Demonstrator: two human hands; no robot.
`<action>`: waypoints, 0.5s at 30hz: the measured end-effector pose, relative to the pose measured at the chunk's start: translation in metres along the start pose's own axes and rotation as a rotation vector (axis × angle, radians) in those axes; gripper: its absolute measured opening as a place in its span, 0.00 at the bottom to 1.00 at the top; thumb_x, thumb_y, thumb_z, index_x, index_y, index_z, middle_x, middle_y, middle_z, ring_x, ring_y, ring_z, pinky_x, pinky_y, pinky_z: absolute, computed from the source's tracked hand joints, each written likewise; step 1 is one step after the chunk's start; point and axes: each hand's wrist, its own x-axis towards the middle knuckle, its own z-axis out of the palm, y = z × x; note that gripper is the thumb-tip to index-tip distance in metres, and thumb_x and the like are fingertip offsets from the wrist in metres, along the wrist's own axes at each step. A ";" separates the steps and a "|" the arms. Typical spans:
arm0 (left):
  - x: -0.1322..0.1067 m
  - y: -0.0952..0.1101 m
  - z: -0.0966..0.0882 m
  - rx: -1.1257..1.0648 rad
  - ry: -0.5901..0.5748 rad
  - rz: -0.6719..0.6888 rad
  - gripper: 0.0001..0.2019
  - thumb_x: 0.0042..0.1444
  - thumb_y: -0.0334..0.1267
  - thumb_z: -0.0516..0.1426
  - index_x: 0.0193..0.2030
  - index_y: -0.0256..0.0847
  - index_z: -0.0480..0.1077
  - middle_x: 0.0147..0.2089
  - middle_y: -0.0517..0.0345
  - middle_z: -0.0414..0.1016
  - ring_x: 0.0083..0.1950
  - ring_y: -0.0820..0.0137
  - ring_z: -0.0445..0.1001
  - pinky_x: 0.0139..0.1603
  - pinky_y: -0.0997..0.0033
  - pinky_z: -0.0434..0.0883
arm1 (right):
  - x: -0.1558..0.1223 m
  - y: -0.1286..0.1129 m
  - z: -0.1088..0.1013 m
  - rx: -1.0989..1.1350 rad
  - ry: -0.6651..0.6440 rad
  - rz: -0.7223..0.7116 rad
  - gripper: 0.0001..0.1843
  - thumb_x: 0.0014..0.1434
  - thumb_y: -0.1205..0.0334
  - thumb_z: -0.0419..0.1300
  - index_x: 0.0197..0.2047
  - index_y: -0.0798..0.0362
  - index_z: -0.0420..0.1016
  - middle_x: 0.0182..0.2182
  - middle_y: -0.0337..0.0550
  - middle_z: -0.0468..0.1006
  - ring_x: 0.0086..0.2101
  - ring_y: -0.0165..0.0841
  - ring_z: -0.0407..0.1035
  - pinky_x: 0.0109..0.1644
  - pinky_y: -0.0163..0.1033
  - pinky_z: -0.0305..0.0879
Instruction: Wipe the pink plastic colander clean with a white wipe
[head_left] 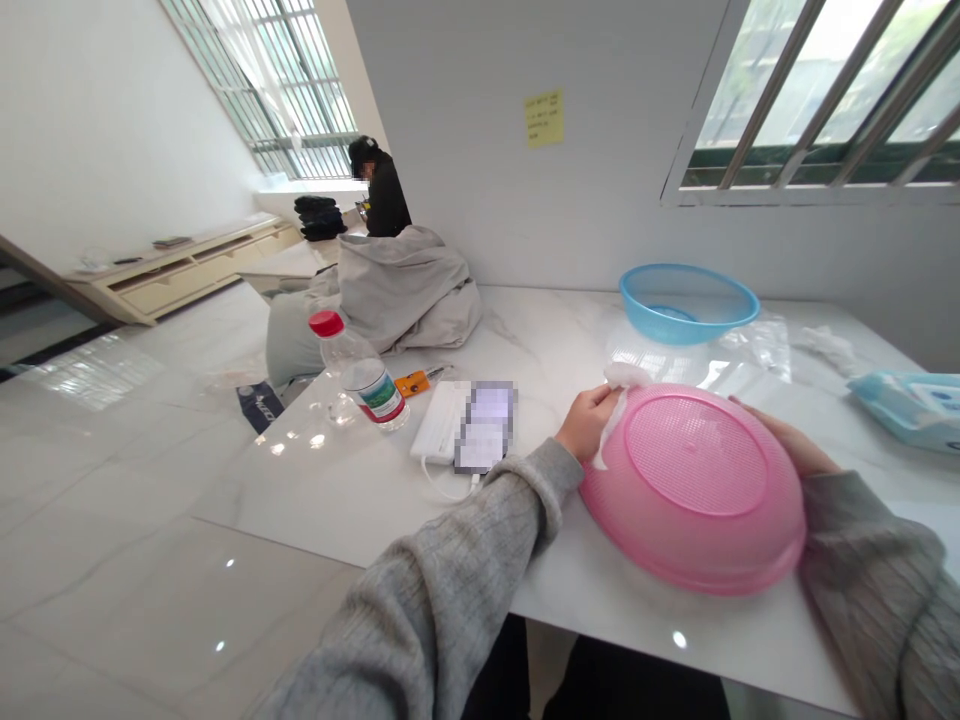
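A pink plastic basket (690, 530) is held bottom up and tilted above the front of the table, its round mesh base facing me. My left hand (586, 422) is closed at its left edge with a crumpled white wipe (628, 376), which pokes above the fingers and hangs down along the basket's side. At the right edge, my right hand (791, 440) grips the basket; most of its fingers are hidden behind the rim. Behind stands a blue plastic basket (690, 330), mouth up, beside the wall.
Left on the white table (315, 510) are a red-capped bottle (367, 385), a phone (486, 425), a white power bank (439, 422) and grey cloth (412, 290). A blue wipes pack (911, 410) lies right, clear plastic (761, 340) behind. A person (386, 195) is in the background.
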 end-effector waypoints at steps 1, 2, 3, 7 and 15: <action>0.001 -0.002 0.000 -0.012 0.032 -0.005 0.17 0.63 0.52 0.64 0.38 0.39 0.84 0.31 0.56 0.78 0.34 0.67 0.69 0.43 0.65 0.68 | 0.003 0.000 -0.004 0.036 -0.061 0.084 0.21 0.62 0.45 0.65 0.42 0.54 0.88 0.38 0.57 0.87 0.38 0.51 0.84 0.44 0.53 0.83; 0.003 -0.005 0.000 -0.018 0.067 -0.006 0.17 0.63 0.52 0.65 0.37 0.39 0.83 0.31 0.56 0.78 0.35 0.67 0.69 0.44 0.64 0.68 | 0.006 -0.001 -0.009 0.066 -0.105 0.118 0.26 0.64 0.39 0.61 0.45 0.54 0.87 0.40 0.59 0.87 0.41 0.53 0.84 0.46 0.55 0.83; 0.004 -0.007 -0.001 -0.021 0.102 -0.007 0.17 0.64 0.52 0.65 0.36 0.39 0.83 0.31 0.55 0.78 0.35 0.66 0.69 0.45 0.64 0.68 | 0.009 -0.002 -0.013 0.089 -0.113 0.078 0.29 0.65 0.37 0.58 0.46 0.54 0.87 0.42 0.60 0.87 0.44 0.55 0.85 0.48 0.56 0.82; 0.010 -0.017 -0.002 -0.003 0.230 -0.010 0.19 0.66 0.52 0.63 0.30 0.40 0.78 0.30 0.56 0.76 0.36 0.66 0.69 0.48 0.64 0.68 | 0.012 -0.006 -0.024 0.175 -0.007 -0.130 0.23 0.65 0.42 0.57 0.38 0.51 0.85 0.40 0.57 0.87 0.50 0.54 0.84 0.55 0.56 0.81; 0.001 -0.009 0.009 -0.065 0.242 0.151 0.11 0.69 0.45 0.62 0.46 0.43 0.84 0.50 0.51 0.85 0.59 0.58 0.77 0.72 0.61 0.65 | -0.002 0.006 0.002 0.214 0.157 -0.357 0.08 0.53 0.65 0.67 0.37 0.54 0.87 0.40 0.48 0.88 0.49 0.44 0.83 0.62 0.42 0.78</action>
